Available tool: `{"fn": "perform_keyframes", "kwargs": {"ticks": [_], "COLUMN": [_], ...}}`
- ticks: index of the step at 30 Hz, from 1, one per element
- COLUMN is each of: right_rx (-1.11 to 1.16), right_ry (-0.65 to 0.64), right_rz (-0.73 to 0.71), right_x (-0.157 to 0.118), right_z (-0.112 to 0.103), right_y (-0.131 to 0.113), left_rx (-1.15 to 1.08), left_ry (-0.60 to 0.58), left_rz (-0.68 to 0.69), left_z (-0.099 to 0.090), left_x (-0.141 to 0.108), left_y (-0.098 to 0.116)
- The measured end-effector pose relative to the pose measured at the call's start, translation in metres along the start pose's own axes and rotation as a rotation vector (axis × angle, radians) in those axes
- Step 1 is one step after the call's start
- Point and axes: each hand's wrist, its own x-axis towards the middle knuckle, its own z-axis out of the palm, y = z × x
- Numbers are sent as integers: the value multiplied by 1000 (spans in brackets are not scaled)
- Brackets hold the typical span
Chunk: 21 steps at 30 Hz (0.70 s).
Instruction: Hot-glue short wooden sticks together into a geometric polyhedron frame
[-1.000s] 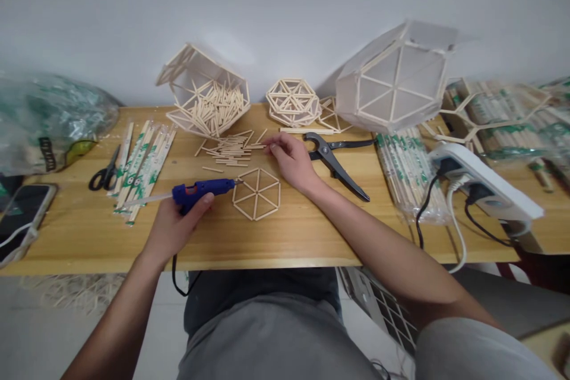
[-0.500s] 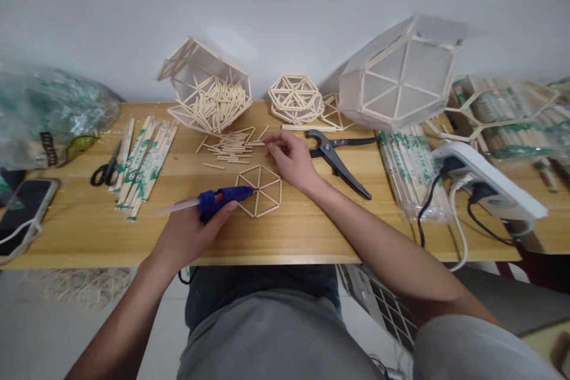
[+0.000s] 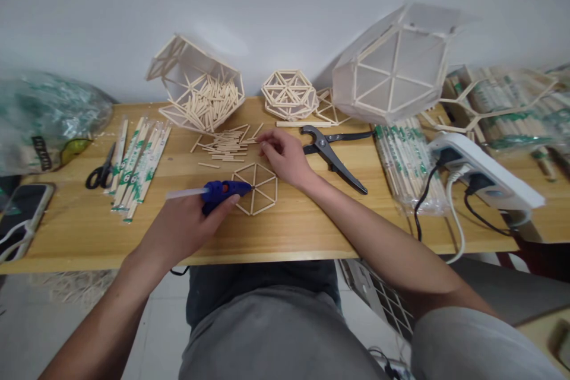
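My left hand [image 3: 189,219] is closed around a blue hot glue gun [image 3: 225,191] with a translucent glue stick jutting from its rear. The gun's nozzle is at the centre of a flat hexagon [image 3: 263,208] of short wooden sticks with spokes, lying on the table. Beyond it, my right hand [image 3: 285,157] rests beside a loose pile of short wooden sticks [image 3: 227,143]. Its thumb and fingers are pinched together at the end of one wooden stick [image 3: 252,141]; the fingertips are partly hidden.
Behind the pile stands a stick-framed container [image 3: 202,95] full of cut sticks. Small stick frames [image 3: 289,95] and a large covered frame [image 3: 392,71] line the wall. Pliers [image 3: 333,157], scissors [image 3: 101,173], wrapped chopsticks [image 3: 140,166], a power strip [image 3: 487,175] and a phone [image 3: 24,214] lie around.
The whole view has shifted slightly, so the table's things sit a little further left. The glue gun is tilted more level, its nozzle still at the hexagon's centre. My right hand stays by the pile.
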Motion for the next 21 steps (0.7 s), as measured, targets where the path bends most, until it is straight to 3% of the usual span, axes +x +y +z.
{"fn": "perform_keyframes", "kwargs": {"ticks": [4,10,21], "right_rx": [11,19,14], "right_ry": [4,9,6], "right_rz": [4,11,16], "right_x": [0,0,0], "right_z": [0,0,1], "right_y": [-1,-3,-4], "left_rx": [-14,-40,-175], "left_ry": [21,-36,0], "left_rz": [21,29,31], "left_z": [-5,-8,-15], "left_x": [3,14,16], "left_y": [6,-2,-8]}}
